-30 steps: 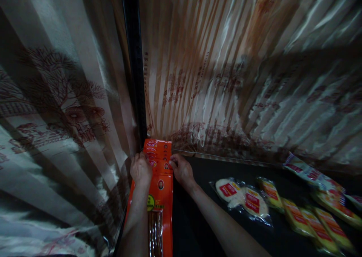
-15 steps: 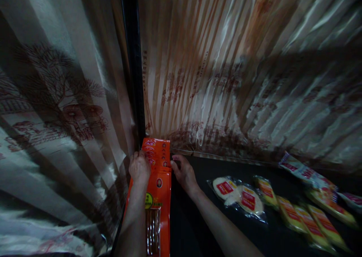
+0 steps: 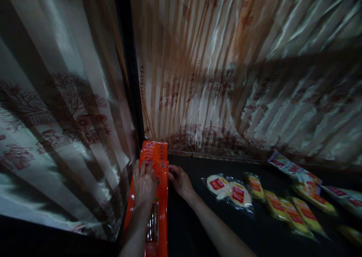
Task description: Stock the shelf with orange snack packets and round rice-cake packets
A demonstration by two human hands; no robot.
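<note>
A row of overlapping orange snack packets [image 3: 163,211] runs along the left end of the dark surface, the front one with a see-through window showing brown sticks. My left hand [image 3: 145,181] lies palm down on the packets, its fingers stretched out over their upper part. At their right edge, my right hand [image 3: 181,179] has its thumb and bent fingers closed on the rim of an orange packet. My left forearm covers part of the front packet's left side.
Right of my right hand lie clear-wrapped round white flat cakes [image 3: 229,191]. Several small yellow-and-red packs [image 3: 275,205] lie beyond them, near a long white-and-red packet [image 3: 296,170]. Printed crinkled sheeting [image 3: 195,79] walls the back and left, with a dark post [image 3: 130,60] in the corner.
My left hand has slid nearer along the packets, and its fingers have stretched out. My right hand has also come slightly nearer, now touching the packets' edge. The view has shifted slightly.
</note>
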